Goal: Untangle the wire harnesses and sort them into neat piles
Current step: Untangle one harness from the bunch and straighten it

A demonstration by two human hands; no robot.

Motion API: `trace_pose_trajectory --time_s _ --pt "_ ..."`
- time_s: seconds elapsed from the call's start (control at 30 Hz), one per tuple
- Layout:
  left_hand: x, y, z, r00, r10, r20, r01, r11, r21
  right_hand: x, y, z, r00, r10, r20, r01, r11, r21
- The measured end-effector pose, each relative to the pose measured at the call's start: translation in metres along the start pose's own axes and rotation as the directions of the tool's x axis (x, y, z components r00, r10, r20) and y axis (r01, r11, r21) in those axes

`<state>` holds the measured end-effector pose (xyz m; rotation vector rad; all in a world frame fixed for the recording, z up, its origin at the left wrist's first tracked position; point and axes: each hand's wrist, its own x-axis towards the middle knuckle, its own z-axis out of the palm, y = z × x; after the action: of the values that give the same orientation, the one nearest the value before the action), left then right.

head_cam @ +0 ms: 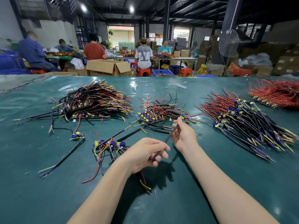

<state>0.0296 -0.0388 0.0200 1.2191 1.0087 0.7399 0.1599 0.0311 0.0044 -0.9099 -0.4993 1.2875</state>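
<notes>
**Item 1, wire harness in hand** (168,139): one dark sheathed cable, lower centre of the frame, stretched on a slant between both hands and raised off the table. Its loose red and yellow tails hang below the left hand. The upper tip is blurred.

**Item 2, left hand** (145,152): lower centre. Fingers are curled round the lower stretch of the cable, thumb on top.

**Item 3, right hand** (184,135): just right of centre, higher than the left. Thumb and fingertips pinch the cable's upper end.

**Item 4, large mixed pile** (95,101): upper left of the table. Black, red, yellow and blue leads lie fanned out rightward.

**Item 5, small middle pile** (161,110): centre, just beyond the right hand. Red and black leads with blue and yellow components along the near edge.

**Item 6, long right pile** (242,117): right of frame. Red ends point up-left, black cables trail to the lower right.

**Item 7, red pile** (278,94): far upper right, nearly all red wire.

**Item 8, loose cluster** (108,145): left of the left hand, a few harnesses crossed over one another.

**Item 9, single harness** (77,135): lying apart, further left.

**Item 10, green table cover** (48,199): glossy, under everything listed.

**Item 11, background:** open cardboard box (106,67), pedestal fan (228,42), red stools (185,72), and seated workers (143,54) at far tables.
</notes>
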Motion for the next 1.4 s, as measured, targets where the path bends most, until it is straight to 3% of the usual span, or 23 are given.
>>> trace_pose_trajectory --time_s 0.1,0.27,0.33,0.47,0.6,0.67,0.73,0.77,0.8,0.87,0.93,1.0,1.03,1.1,1.17,1.3,1.33,1.4 --pt "-0.003 0.001 -0.001 0.999 -0.043 0.027 0.042 0.998 0.047 0.008 -0.007 -0.007 0.997 0.026 -0.069 -0.021 0.997 0.070" --pt "0.005 -0.007 -0.003 0.970 -0.002 -0.244 0.042 0.986 0.159 0.014 -0.008 -0.010 0.996 -0.032 -0.087 0.037 0.998 0.058" --pt "0.006 -0.008 -0.004 0.959 0.045 -0.280 0.021 0.973 0.231 0.014 -0.008 -0.010 0.995 -0.066 -0.073 0.069 0.996 0.051" --pt "0.000 -0.003 -0.004 1.000 0.019 0.025 -0.023 0.985 0.173 0.014 -0.010 -0.010 0.998 -0.062 -0.032 0.064 0.996 0.068" --pt "-0.007 -0.001 -0.003 0.963 -0.041 0.268 0.017 0.996 0.090 0.009 -0.007 -0.004 0.998 0.039 0.049 -0.045 0.993 0.107" --pt "-0.012 0.001 -0.005 0.907 -0.118 0.405 0.073 0.989 0.125 0.008 -0.011 -0.004 0.991 0.114 0.073 -0.127 0.970 0.207" --pt "-0.018 0.002 -0.005 0.777 -0.225 0.587 0.105 0.967 0.232 0.011 -0.021 -0.010 0.970 0.196 0.143 -0.235 0.907 0.350" --pt "-0.019 0.002 -0.006 0.740 -0.241 0.628 0.097 0.962 0.256 0.012 -0.028 -0.014 0.953 0.227 0.200 -0.287 0.889 0.358" --pt "-0.019 0.004 -0.008 0.747 -0.224 0.626 0.084 0.966 0.245 0.011 -0.033 -0.016 0.930 0.252 0.268 -0.327 0.899 0.290" --pt "-0.017 0.010 -0.011 0.881 -0.113 0.459 0.077 0.992 0.097 0.005 -0.040 -0.016 0.869 0.293 0.399 -0.310 0.950 -0.024" --pt "-0.010 0.012 -0.020 0.998 -0.009 0.059 0.019 0.986 -0.168 -0.005 -0.038 -0.009 0.784 0.343 0.517 -0.123 0.903 -0.411" --pt "0.000 0.009 -0.030 0.937 0.050 -0.345 -0.139 0.961 -0.238 -0.016 -0.031 0.000 0.660 0.438 0.611 0.075 0.770 -0.633" --pt "0.003 0.007 -0.034 0.889 0.095 -0.447 -0.200 0.961 -0.194 -0.021 -0.029 0.003 0.599 0.495 0.629 0.129 0.716 -0.687" --pt "0.006 0.004 -0.040 0.845 0.167 -0.509 -0.290 0.941 -0.173 -0.026 -0.026 0.004 0.529 0.579 0.620 0.192 0.631 -0.752" --pt "0.005 0.003 -0.045 0.834 0.199 -0.514 -0.328 0.929 -0.172 -0.027 -0.026 0.003 0.545 0.591 0.594 0.222 0.582 -0.782" --pt "0.004 0.000 -0.046 0.798 0.237 -0.553 -0.360 0.924 -0.124 -0.030 -0.021 0.007 0.760 0.327 0.562 0.372 0.489 -0.789" --pt "0.004 0.000 -0.045 0.783 0.244 -0.573 -0.379 0.917 -0.127 -0.031 -0.018 0.009 0.797 0.240 0.554 0.435 0.408 -0.803" --pt "0.005 0.000 -0.042 0.744 0.256 -0.618 -0.420 0.898 -0.133 -0.032 -0.014 0.012 0.811 0.071 0.580 0.573 0.102 -0.813"
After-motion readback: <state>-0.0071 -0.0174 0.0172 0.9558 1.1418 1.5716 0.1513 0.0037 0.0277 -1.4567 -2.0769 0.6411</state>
